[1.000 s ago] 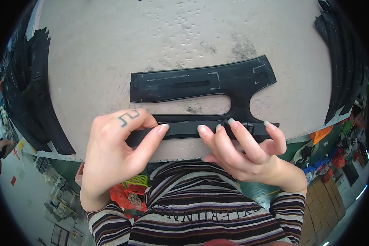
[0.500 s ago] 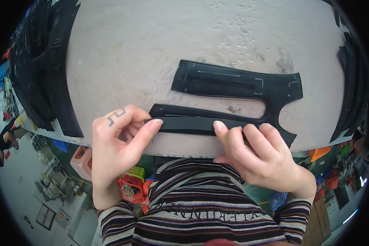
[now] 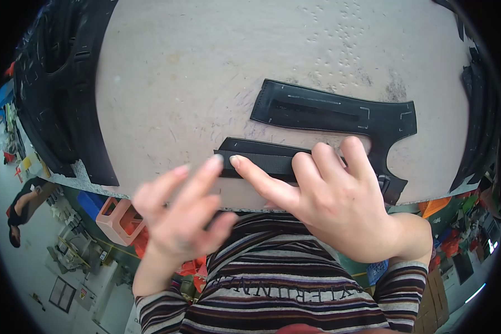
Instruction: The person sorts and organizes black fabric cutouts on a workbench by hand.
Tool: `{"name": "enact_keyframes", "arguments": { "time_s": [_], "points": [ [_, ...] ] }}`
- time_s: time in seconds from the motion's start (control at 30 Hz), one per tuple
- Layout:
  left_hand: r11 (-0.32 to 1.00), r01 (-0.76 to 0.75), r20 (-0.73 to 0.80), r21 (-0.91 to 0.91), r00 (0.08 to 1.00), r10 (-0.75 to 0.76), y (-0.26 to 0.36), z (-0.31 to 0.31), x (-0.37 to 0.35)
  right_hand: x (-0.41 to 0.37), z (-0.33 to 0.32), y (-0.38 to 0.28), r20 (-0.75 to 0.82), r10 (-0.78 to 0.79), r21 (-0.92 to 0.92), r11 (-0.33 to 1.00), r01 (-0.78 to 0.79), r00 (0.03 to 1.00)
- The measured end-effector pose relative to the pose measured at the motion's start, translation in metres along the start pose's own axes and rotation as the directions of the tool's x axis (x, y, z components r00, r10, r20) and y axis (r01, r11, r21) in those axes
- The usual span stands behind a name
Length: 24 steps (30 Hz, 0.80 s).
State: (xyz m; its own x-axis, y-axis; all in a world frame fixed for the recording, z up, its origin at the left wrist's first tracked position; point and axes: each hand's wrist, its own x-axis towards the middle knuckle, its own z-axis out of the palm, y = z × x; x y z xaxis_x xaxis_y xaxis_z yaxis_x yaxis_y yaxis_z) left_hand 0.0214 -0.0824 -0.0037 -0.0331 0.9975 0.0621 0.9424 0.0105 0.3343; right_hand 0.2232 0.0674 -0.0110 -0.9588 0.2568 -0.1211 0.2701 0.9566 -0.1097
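Observation:
A black U-shaped piece (image 3: 323, 110) with pale marks lies on the table, its two arms pointing left. Along its lower arm runs a black strip (image 3: 261, 161). My right hand (image 3: 339, 203) rests over that strip, the index fingertip pressing near its left end and the other fingers curled. My left hand (image 3: 186, 211), blurred, has its fingers apart, with one fingertip at the strip's left end. Nothing shows in its grasp.
Black pieces are piled at the table's left (image 3: 72, 94) and right edges (image 3: 479, 117). A pink plastic stool (image 3: 117, 222) and red items are below the front edge. Another person (image 3: 22, 211) is at the far left.
My left hand has let go of the strip's left end and opened. My right index finger has slid left along the strip. The strip now lies flatter, and the black piece appears slightly further right.

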Motion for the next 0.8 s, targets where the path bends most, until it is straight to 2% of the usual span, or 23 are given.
{"name": "enact_keyframes", "arguments": {
  "time_s": [0.03,0.13,0.2,0.23,0.27,0.3,0.33,0.47,0.57,0.6,0.63,0.67,0.7,0.77,0.8],
  "points": [
    [0.999,0.006,0.09,0.042,0.996,-0.01,0.01,0.005,-0.004,-0.001,0.001,-0.001,-0.023,0.015,0.002,1.0,-0.015,1.0],
    [0.997,-0.036,0.089,0.062,0.996,0.03,-0.004,0.013,-0.011,-0.01,0.0,0.006,-0.019,-0.011,0.078,0.997,0.013,1.0],
    [0.994,-0.058,0.081,0.087,0.995,0.051,-0.008,0.015,-0.01,-0.033,-0.006,0.015,-0.08,0.0,0.03,1.0,0.002,0.997],
    [0.982,-0.084,0.046,0.168,0.996,0.077,-0.007,0.016,-0.008,-0.046,-0.009,0.02,-0.112,0.01,0.004,1.0,-0.01,0.994],
    [0.965,-0.107,0.02,0.241,0.994,0.105,-0.004,0.017,-0.008,-0.06,-0.004,0.019,-0.157,0.035,-0.064,0.997,-0.045,0.987],
    [0.943,-0.133,0.0,0.305,0.99,0.14,0.001,0.019,-0.008,-0.063,0.002,0.014,-0.198,0.064,-0.05,0.996,-0.075,0.978],
    [0.91,-0.171,0.036,0.378,0.985,0.17,0.007,0.018,-0.004,-0.063,0.007,0.007,-0.23,0.107,-0.037,0.992,-0.118,0.967],
    [0.841,-0.258,0.173,0.476,0.965,0.198,0.018,0.011,0.013,-0.07,0.026,-0.016,-0.358,0.216,-0.092,0.96,-0.264,0.909],
    [0.825,-0.388,0.241,0.41,0.919,0.312,0.017,0.0,0.036,-0.096,0.048,-0.021,-0.543,0.257,-0.027,0.946,-0.322,0.799],
    [0.826,-0.443,0.22,0.349,0.896,0.387,0.027,-0.006,0.055,-0.107,0.054,-0.022,-0.609,0.271,0.014,0.943,-0.332,0.746],
    [0.856,-0.456,0.182,0.243,0.888,0.421,0.036,-0.006,0.071,-0.121,0.056,-0.027,-0.64,0.332,0.136,0.936,-0.323,0.693],
    [0.876,-0.463,0.143,0.134,0.884,0.445,0.045,-0.003,0.085,-0.132,0.059,-0.029,-0.654,0.393,0.178,0.911,-0.373,0.647],
    [0.885,-0.465,0.103,0.028,0.882,0.46,0.055,0.004,0.098,-0.143,0.059,-0.028,-0.613,0.476,0.283,0.878,-0.387,0.63],
    [0.817,-0.423,0.084,-0.392,0.868,0.489,0.084,0.027,0.125,-0.152,0.056,-0.019,-0.553,0.586,0.383,0.81,-0.444,0.592],
    [0.8,-0.423,0.083,-0.426,0.862,0.5,0.093,0.041,0.131,-0.154,0.053,-0.015,-0.524,0.642,0.45,0.767,-0.458,0.559]
  ]
}}
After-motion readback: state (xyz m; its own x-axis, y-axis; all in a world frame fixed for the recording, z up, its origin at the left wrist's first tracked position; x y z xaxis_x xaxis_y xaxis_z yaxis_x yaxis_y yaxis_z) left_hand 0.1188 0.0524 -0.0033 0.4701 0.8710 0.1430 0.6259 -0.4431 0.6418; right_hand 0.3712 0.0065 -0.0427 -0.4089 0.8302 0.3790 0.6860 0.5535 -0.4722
